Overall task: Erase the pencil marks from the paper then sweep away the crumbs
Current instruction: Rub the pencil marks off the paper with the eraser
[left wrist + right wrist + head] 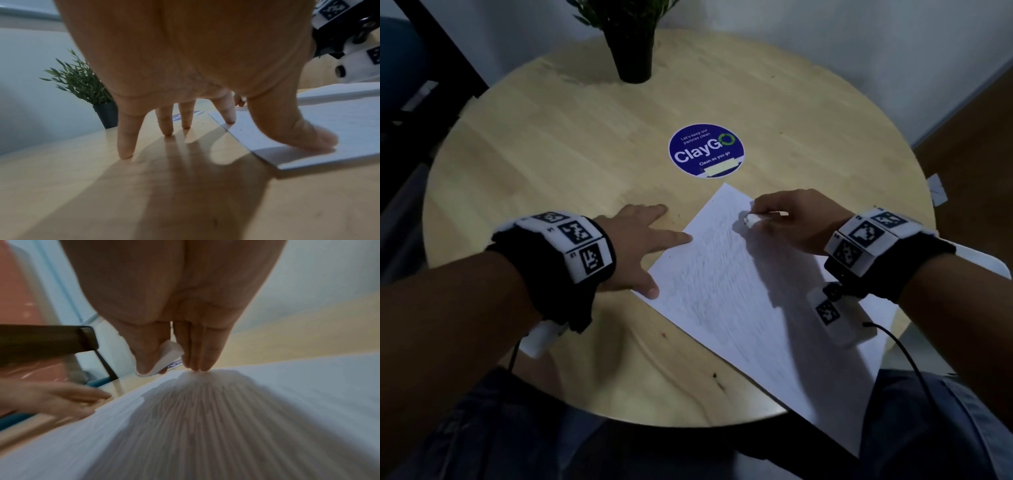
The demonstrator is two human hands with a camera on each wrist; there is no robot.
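The left hand [635,245] lies flat with fingers spread, thumb and forefinger pressing the near-left edge of the white sheet of paper [739,291], while on the paper's far corner the right hand [796,219] pinches a small white block eraser [751,218] against the sheet. By my reading we're early in the erasing: faint grey pencil marks [709,260] cover most of the paper, and sweeping crumbs is yet to come. The paper lies on a round pale wooden table [551,154]; beyond it sit a round blue sticker [706,150] and a black-potted green plant [631,44] by a white wall.
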